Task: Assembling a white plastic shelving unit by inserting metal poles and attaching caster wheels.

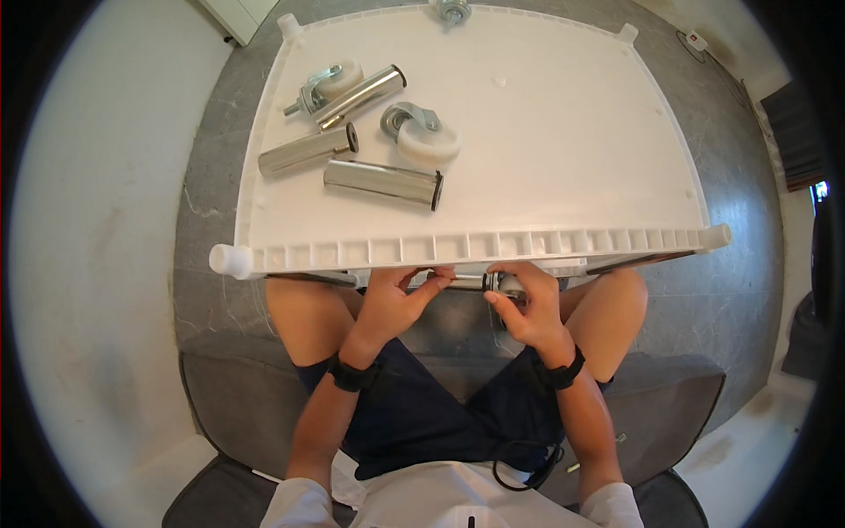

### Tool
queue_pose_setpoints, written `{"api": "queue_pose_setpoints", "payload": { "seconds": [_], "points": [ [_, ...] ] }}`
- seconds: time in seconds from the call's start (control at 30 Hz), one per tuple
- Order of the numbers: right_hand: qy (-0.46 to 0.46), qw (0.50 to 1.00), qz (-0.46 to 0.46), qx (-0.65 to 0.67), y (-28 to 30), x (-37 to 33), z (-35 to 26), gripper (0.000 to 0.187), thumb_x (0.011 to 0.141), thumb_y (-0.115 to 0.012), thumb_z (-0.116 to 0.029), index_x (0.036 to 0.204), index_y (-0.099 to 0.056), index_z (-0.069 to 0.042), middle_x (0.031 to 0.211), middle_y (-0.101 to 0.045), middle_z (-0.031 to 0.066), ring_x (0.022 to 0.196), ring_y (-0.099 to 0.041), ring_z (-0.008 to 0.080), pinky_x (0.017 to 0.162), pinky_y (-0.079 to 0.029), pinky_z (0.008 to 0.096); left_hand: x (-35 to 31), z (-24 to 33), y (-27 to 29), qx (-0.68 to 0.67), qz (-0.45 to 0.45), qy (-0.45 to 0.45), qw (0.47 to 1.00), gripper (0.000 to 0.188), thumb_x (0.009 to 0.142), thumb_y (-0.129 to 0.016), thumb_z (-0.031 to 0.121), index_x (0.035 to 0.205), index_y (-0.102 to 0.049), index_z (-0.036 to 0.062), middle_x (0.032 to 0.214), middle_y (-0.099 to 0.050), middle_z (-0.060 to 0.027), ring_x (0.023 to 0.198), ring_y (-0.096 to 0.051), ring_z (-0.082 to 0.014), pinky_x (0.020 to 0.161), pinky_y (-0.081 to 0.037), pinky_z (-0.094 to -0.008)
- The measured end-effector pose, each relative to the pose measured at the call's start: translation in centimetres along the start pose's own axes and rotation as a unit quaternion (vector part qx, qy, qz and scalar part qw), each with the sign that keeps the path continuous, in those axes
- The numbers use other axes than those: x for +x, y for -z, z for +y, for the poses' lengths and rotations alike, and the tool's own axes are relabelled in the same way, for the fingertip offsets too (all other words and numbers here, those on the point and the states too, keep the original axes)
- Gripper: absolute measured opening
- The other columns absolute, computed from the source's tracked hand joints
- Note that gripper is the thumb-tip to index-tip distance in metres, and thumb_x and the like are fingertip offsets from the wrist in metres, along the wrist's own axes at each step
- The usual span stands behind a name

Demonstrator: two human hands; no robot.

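Note:
Just below the near edge of a white plastic shelf panel (572, 150), my two hands work over my lap. A short chrome tube (466, 282) with a dark end ring lies level between them. My left hand (398, 304) is closed at the tube's left end, thumb and fingers pinched together; the panel's rim partly hides the fingertips. My right hand (534, 310) curls around a caster wheel (508, 284), which sits against the tube's right end. Whether the caster's stem is inside the tube I cannot tell.
On the panel's left half lie three chrome tubes (383, 181) and two white casters (429, 141). Another caster (452, 11) is at the far edge. Round corner sockets (231, 260) stick up at the panel's corners. A grey cushioned seat (238, 387) is under me.

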State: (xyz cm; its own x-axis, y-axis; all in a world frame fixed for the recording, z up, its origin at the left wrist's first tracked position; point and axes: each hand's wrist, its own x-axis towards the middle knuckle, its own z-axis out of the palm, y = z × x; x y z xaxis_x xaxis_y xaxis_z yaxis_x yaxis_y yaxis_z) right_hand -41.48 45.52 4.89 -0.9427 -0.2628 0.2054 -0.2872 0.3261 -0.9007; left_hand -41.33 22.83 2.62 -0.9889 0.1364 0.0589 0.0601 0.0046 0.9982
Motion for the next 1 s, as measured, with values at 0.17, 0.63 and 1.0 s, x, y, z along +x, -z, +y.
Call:
{"api": "queue_pose_setpoints", "payload": {
  "seconds": [0.17,0.63,1.0],
  "points": [
    [0.055,0.998,0.042,-0.004,0.3,-0.2,0.3,0.03,0.079,-0.077,-0.009,0.106,-0.068,0.0,0.091,-0.069,0.0152,0.079,-0.069,0.0271,0.071,-0.053,0.033,0.4,1.5,0.6,0.029,-0.034,0.221,0.974,0.025,0.096,-0.07,0.012,0.115,-0.07,-0.0036,0.102,-0.074,-0.0093,0.093,-0.069,-0.0142,0.085,-0.054,-0.0267],
    [-0.014,1.0,0.021,0.008,1.2,-0.2,0.3,0.03,0.08,-0.078,-0.012,0.106,-0.07,0.0,0.089,-0.07,0.0123,0.069,-0.066,0.0168,0.061,-0.051,0.0268,0.3,1.6,0.2,0.131,-0.037,-0.003,0.991,0.031,0.081,-0.084,0.017,0.106,-0.075,0.0021,0.101,-0.077,-0.009,0.094,-0.071,-0.0161,0.086,-0.053,-0.0294],
    [0.172,0.981,0.03,-0.086,12.2,-3.6,-9.9,0.036,0.072,-0.089,-0.019,0.096,-0.066,-0.005,0.087,-0.072,0.0109,0.076,-0.072,0.0247,0.069,-0.055,0.0315,0.1,1.6,0.6,0.035,-0.049,-0.005,0.998,0.022,0.092,-0.071,0.014,0.107,-0.071,-0.0014,0.095,-0.074,-0.0097,0.088,-0.07,-0.0176,0.083,-0.054,-0.0311]
  ]
}}
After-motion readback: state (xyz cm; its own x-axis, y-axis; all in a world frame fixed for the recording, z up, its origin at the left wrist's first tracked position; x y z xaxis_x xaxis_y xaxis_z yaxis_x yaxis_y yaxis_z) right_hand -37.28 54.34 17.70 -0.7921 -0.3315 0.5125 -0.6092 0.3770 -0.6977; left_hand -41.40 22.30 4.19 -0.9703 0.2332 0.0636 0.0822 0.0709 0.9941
